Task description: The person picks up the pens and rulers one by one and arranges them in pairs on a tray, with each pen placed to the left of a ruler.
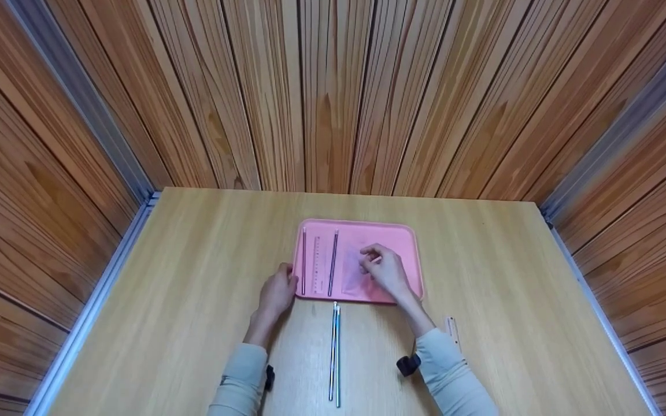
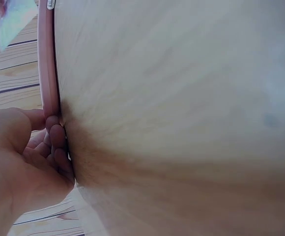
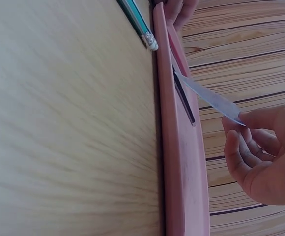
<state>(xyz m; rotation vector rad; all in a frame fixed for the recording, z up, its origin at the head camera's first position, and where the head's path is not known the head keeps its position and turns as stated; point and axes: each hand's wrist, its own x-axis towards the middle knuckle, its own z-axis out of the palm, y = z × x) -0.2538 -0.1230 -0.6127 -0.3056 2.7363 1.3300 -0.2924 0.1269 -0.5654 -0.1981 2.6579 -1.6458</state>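
Wood-grain panelling (image 1: 333, 98) is seen behind and beside a pale wooden table (image 1: 194, 260). Scale marks are borne by the clear ruler (image 1: 317, 266) near the left edge of the pink tray (image 1: 391, 231); its figures are too small to be read. Beside it, two dark pencils (image 1: 333, 263) are laid lengthwise. The tray's rim is gripped near its near-left corner by the left hand (image 1: 278, 289), thumb above, fingers curled. Over the tray's right half, a translucent sheet (image 3: 213, 98) is pinched between thumb and fingertips of the right hand (image 1: 385, 270), the other fingers being bent.
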